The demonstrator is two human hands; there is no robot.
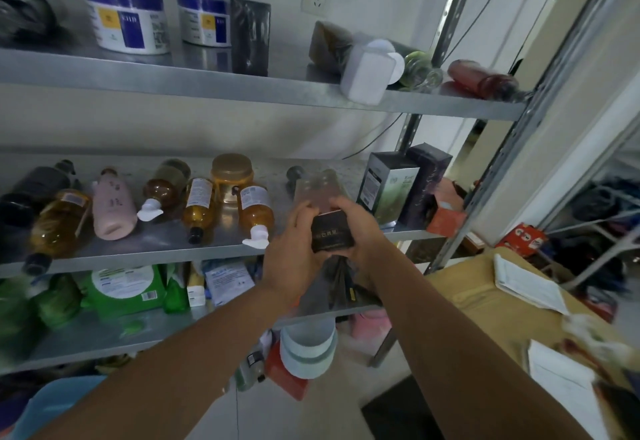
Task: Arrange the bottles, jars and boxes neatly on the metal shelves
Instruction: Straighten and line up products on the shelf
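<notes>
**A:** What have the hands got?

**B:** The left hand (294,252) and the right hand (362,228) both grip a small black box (330,235) between them. They hold it in front of the middle shelf (138,255), and it is not yet set down. Something pale and flat sits just behind it, and I can't tell whether they hold that too.

**A:** How much is tidy?

**B:** Little, I'd judge. Left of the hands, the amber bottles (258,212) and a pink bottle (114,211) lie on their sides. Just right of them, two tall boxes (388,186) stand upright, with an orange box (446,219) tipped over beyond. Above and to the left, two white tubs (124,13) stand straight. Above and to the right, a white bottle (367,74) and a red bottle (485,79) lie toppled.

**A:** What remains?

**B:** Placing this box, then standing most of the bottles up.
</notes>
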